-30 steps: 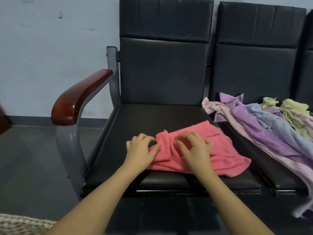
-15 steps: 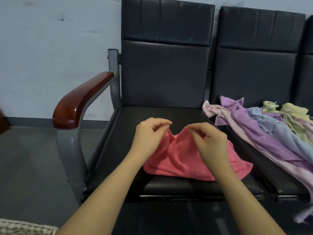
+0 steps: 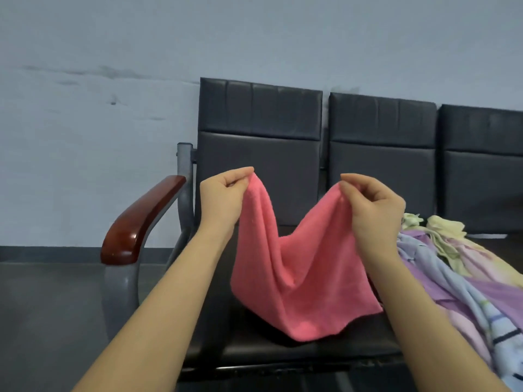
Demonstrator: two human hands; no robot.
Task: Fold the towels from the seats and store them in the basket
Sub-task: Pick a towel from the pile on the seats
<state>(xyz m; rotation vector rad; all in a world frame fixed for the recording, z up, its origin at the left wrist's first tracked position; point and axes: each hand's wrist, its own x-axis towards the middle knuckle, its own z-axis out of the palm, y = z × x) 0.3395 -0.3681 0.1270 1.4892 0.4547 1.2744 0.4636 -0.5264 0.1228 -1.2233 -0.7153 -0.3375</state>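
While pinching, both hands aloft.

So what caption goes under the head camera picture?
Left hand and right hand pinch a pink towel up above the black seat.

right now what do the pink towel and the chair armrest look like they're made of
Pink towel: soft, matte cloth, likely terry or microfibre; it sags in loose folds between both hands and looks fuzzy. Armrest: probably lacquered wood, reddish-brown and glossy with a bright highlight.
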